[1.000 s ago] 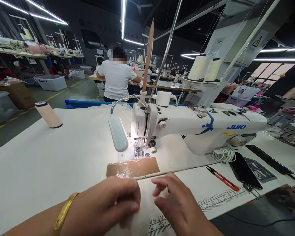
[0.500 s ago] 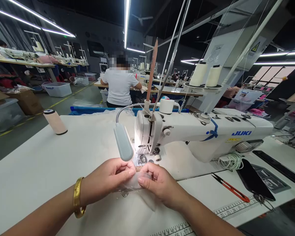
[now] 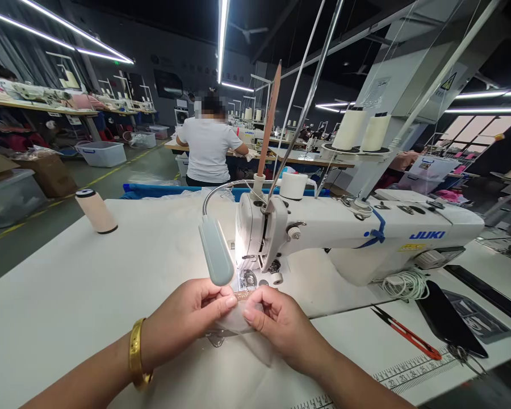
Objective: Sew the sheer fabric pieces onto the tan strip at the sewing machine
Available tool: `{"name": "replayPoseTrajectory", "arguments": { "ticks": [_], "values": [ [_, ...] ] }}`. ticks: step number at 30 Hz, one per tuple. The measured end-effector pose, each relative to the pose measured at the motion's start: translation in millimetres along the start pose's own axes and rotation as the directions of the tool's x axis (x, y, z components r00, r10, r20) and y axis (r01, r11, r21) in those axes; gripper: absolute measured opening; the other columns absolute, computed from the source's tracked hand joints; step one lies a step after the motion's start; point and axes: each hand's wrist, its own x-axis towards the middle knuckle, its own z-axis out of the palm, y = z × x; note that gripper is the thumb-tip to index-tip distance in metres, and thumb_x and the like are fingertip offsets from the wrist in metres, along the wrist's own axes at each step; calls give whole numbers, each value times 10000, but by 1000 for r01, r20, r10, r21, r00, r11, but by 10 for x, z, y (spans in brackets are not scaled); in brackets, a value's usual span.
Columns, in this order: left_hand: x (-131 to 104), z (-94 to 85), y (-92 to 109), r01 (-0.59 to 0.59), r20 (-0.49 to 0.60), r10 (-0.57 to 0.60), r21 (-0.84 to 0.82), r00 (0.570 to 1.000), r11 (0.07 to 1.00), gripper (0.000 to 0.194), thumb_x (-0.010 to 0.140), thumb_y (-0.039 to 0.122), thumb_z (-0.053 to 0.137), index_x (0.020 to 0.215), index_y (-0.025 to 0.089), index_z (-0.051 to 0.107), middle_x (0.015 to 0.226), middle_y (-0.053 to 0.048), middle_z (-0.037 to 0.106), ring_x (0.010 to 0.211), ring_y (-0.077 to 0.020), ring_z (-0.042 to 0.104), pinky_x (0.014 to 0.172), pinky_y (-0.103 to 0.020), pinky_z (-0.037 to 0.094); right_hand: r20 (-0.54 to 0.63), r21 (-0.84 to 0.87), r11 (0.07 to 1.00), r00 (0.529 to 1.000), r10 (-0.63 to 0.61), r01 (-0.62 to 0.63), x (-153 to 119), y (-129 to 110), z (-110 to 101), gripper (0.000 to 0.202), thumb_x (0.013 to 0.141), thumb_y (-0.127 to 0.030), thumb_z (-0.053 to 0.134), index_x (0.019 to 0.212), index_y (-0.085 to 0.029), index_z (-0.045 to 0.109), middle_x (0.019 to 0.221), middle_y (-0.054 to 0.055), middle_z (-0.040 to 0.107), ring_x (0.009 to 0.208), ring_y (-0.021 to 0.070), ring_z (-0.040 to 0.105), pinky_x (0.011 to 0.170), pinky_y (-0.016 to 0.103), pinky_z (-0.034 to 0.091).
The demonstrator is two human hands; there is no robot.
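Thin, sheer whitish fabric [image 3: 234, 319] with a brownish strip along its far edge is pinched between my hands, just in front of the needle area of the white sewing machine [image 3: 323, 227]. My left hand [image 3: 196, 307] is closed on the fabric's left side, thumb on top. On its right side, my right hand [image 3: 276, 315] pinches the same fabric between thumb and fingers. The presser foot [image 3: 249, 279] sits right behind the strip; whether it touches the fabric I cannot tell. A grey lamp head [image 3: 216, 250] lights this spot and hangs just above my left fingers.
A cone of peach thread [image 3: 96, 211] stands on the table at left. To the right lie orange-handled thread snips [image 3: 409, 334], a black phone [image 3: 451, 318] and a coil of pale cord [image 3: 406, 284]. Ruler tape [image 3: 402, 369] runs along the front edge. A person in a white shirt [image 3: 210, 147] sits ahead.
The view has shifted slightly, so the machine appears a little farther right and lower. Both hands keep their pinch on the fabric, with hardly any movement relative to the machine.
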Motion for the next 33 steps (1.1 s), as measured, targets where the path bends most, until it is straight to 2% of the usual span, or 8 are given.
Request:
{"name": "replayPoseTrajectory", "arguments": {
  "ticks": [3,7,10,14,19,26,33],
  "values": [
    [-14,6,20,4,52,-1,-66,999,998,393,931,590,590,859,210,661,713,34,549,652,-150,471,600,-242,406,0,-15,999,1000,-29,29,-6,-28,8,324,950,-493,654,804,-213,583,787,-7,539,761,169,472,691,284,386],
    [-18,7,17,18,25,-17,-28,1000,999,419,919,609,582,798,214,653,665,33,522,608,-147,432,558,-246,368,4,-95,991,996,-92,92,-14,-74,20,365,996,-478,591,748,-211,586,770,4,596,781,178,519,744,303,407],
    [-15,3,-5,9,-5,-9,-9,1000,1000,437,922,623,570,771,218,634,617,48,460,566,-136,381,529,-244,339,-17,-138,985,994,-109,105,-27,-88,29,320,978,-471,617,783,-219,595,749,-8,552,770,182,505,739,306,410],
    [-13,4,-51,7,-23,-7,2,1000,1000,453,931,636,562,763,221,628,584,62,394,542,-129,336,518,-245,315,-52,-126,991,997,-56,49,-35,-85,37,211,899,-420,708,921,-224,631,745,-36,480,713,167,461,669,285,399],
    [-10,-5,-68,17,-25,-17,4,1000,1000,470,908,669,585,762,224,618,582,62,381,546,-132,331,512,-247,303,-52,-54,995,995,-86,83,-23,-58,47,179,911,-377,669,870,-217,599,702,-54,464,652,141,428,621,267,363],
    [-47,-14,32,60,-10,-61,-57,998,997,459,909,654,618,765,219,581,664,54,421,610,-136,337,560,-247,299,-89,-120,986,988,-126,115,-21,-26,41,224,973,-342,621,791,-216,584,712,-45,509,685,143,452,684,282,375],
    [-25,-14,-65,60,44,-56,-89,997,994,486,892,698,616,819,218,638,671,39,503,619,-151,414,562,-244,342,-95,-106,991,991,-92,82,-26,-29,22,251,986,-378,629,796,-217,594,728,-25,562,736,167,492,705,289,403]
  ]
}}
